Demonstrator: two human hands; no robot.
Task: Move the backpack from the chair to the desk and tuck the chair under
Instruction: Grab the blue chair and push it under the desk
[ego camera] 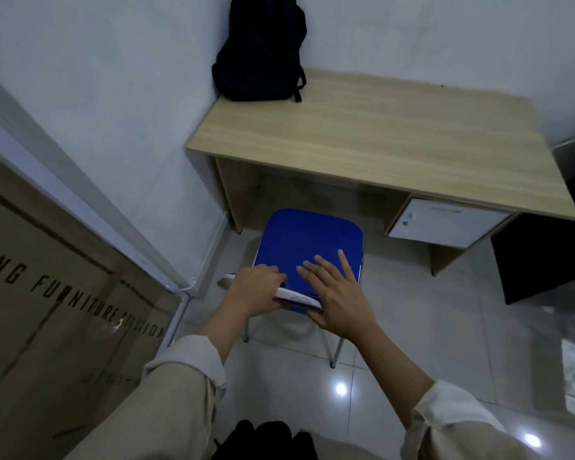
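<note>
A black backpack stands upright on the far left corner of the light wooden desk, leaning against the wall. The chair with a blue seat stands on the floor in front of the desk, its front edge near the desk's opening. My left hand is closed on the top edge of the chair's backrest. My right hand lies over the backrest's right part, fingers spread across the blue seat and thumb under the edge.
A large cardboard box with printed letters stands close on the left. A white drawer unit hangs under the desk's right side. A dark object sits to the desk's right. White walls enclose the corner; the tiled floor is glossy.
</note>
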